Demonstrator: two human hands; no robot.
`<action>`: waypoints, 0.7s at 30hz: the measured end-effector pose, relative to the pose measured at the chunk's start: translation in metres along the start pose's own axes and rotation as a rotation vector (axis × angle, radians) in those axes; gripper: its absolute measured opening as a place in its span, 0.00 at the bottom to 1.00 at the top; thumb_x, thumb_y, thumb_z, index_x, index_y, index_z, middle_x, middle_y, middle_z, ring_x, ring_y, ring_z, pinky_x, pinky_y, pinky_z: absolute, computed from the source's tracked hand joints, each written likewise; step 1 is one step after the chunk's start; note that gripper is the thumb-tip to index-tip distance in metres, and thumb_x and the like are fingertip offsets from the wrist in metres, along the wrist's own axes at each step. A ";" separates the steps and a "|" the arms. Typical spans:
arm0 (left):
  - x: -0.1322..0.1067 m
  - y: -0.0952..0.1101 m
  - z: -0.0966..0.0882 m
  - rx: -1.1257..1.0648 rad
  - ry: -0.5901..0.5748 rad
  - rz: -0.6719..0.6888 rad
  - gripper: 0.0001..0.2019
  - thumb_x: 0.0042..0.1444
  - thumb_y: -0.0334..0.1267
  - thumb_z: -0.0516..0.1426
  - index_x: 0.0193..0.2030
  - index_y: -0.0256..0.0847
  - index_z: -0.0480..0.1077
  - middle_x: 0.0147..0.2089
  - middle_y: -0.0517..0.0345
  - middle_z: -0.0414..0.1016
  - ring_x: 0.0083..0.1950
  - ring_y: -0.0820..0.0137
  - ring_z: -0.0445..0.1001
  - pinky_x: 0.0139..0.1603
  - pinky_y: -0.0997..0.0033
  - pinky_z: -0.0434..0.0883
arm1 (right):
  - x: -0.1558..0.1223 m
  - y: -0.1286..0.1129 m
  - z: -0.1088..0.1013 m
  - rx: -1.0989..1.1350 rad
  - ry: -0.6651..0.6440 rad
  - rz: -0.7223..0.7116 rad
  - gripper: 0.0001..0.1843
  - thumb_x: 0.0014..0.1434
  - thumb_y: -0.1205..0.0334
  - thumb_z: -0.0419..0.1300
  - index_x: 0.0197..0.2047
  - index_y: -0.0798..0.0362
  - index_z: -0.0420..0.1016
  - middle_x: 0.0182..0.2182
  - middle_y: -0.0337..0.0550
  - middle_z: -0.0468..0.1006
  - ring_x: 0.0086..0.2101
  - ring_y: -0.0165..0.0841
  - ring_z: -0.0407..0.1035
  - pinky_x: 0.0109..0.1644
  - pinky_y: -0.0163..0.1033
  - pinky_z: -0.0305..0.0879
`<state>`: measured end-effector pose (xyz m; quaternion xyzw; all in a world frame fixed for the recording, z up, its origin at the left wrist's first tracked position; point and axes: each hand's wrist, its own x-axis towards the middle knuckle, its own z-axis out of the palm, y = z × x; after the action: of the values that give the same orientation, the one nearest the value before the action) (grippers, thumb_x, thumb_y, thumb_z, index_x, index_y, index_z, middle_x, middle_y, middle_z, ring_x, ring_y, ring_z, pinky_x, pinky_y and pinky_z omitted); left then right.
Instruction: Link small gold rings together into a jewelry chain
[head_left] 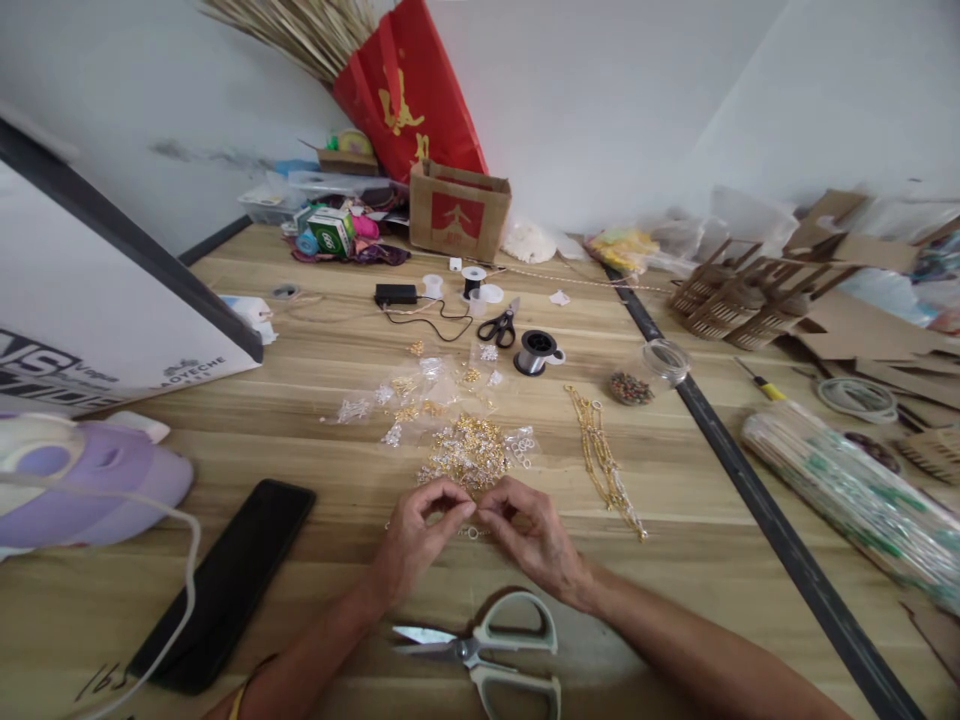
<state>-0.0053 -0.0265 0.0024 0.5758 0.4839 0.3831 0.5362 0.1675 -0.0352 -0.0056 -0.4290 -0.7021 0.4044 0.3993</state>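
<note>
My left hand [420, 530] and my right hand [529, 535] meet fingertip to fingertip over the wooden table [315, 450]. Both are pinched on a small metal ring piece [472, 532] that hangs between them; its exact form is too small to make out. Just beyond the fingers lies a pile of gold and silver jewellery findings [469, 452]. A gold chain [604, 460] lies to the right of the pile. Grey-handled scissors [491, 650] rest between my forearms.
A black phone [225, 580] lies at the left beside a purple device [82, 480] with a cable. Farther back are small black scissors [499, 325], a wire spool [536, 352], a bead jar [645, 372], small bags and a cardboard box [457, 210]. Cardboard pieces fill the right.
</note>
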 end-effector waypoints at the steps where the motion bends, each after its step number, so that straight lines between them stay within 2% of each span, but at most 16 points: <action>1: 0.000 0.001 0.000 0.014 0.003 -0.001 0.07 0.51 0.38 0.57 0.27 0.37 0.70 0.27 0.60 0.71 0.32 0.72 0.69 0.34 0.76 0.66 | 0.000 0.001 0.000 0.002 -0.003 0.001 0.06 0.60 0.63 0.57 0.33 0.54 0.71 0.27 0.39 0.71 0.28 0.28 0.64 0.30 0.32 0.60; 11: 0.000 -0.001 -0.001 0.079 -0.047 0.036 0.09 0.54 0.40 0.56 0.29 0.37 0.70 0.28 0.59 0.71 0.33 0.71 0.69 0.36 0.75 0.65 | 0.001 0.002 0.000 -0.011 0.011 0.018 0.06 0.60 0.63 0.57 0.32 0.55 0.71 0.26 0.39 0.71 0.28 0.28 0.64 0.30 0.32 0.61; 21: -0.001 0.000 -0.001 0.138 -0.027 0.056 0.09 0.55 0.39 0.55 0.28 0.38 0.68 0.27 0.60 0.70 0.31 0.71 0.68 0.34 0.74 0.65 | 0.001 0.002 0.001 -0.036 0.012 -0.017 0.06 0.61 0.62 0.56 0.33 0.55 0.71 0.26 0.39 0.70 0.26 0.27 0.65 0.29 0.32 0.62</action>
<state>-0.0067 -0.0275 0.0028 0.6297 0.4856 0.3560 0.4908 0.1667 -0.0344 -0.0077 -0.4324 -0.7105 0.3858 0.3993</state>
